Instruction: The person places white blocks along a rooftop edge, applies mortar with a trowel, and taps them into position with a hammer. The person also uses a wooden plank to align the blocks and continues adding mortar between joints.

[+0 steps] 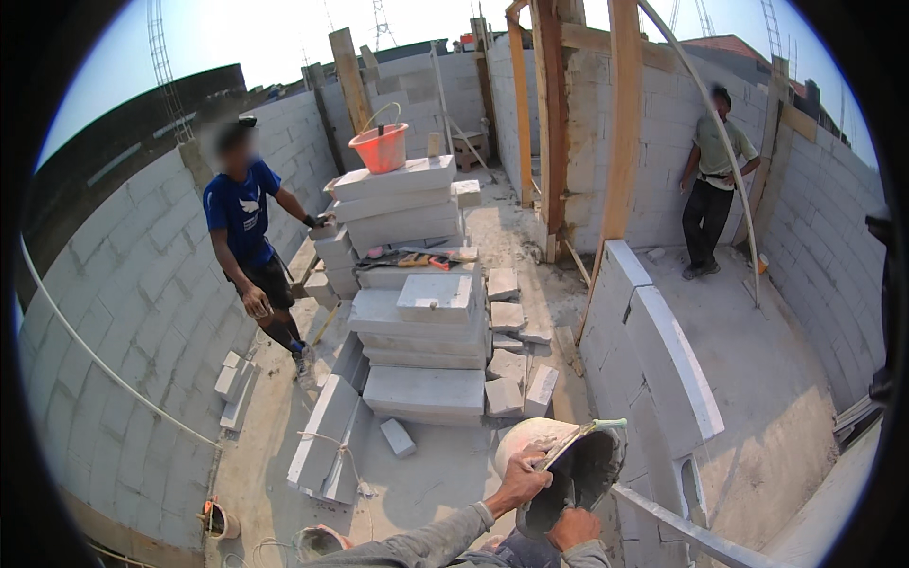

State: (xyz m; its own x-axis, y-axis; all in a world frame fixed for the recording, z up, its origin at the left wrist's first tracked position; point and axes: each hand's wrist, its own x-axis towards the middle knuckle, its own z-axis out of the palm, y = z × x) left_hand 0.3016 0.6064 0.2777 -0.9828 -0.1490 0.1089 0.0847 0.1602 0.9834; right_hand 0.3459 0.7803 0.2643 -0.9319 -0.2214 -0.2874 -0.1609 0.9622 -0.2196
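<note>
A pale, mortar-streaked bucket is tipped on its side at the lower centre, its dark, dirty inside facing me. My left hand grips the bucket at its rim. My right hand is closed at the bucket's mouth around the handle of a tool, probably a trowel, whose end is hidden inside. Both my forearms in grey sleeves come up from the lower edge. A long pale strip runs past the bucket on the right.
Stacked grey blocks with tools and an orange bucket stand ahead. A person in blue stands left, another person by the right wall. A low block wall, timber post, floor bucket and broken blocks surround the walkway.
</note>
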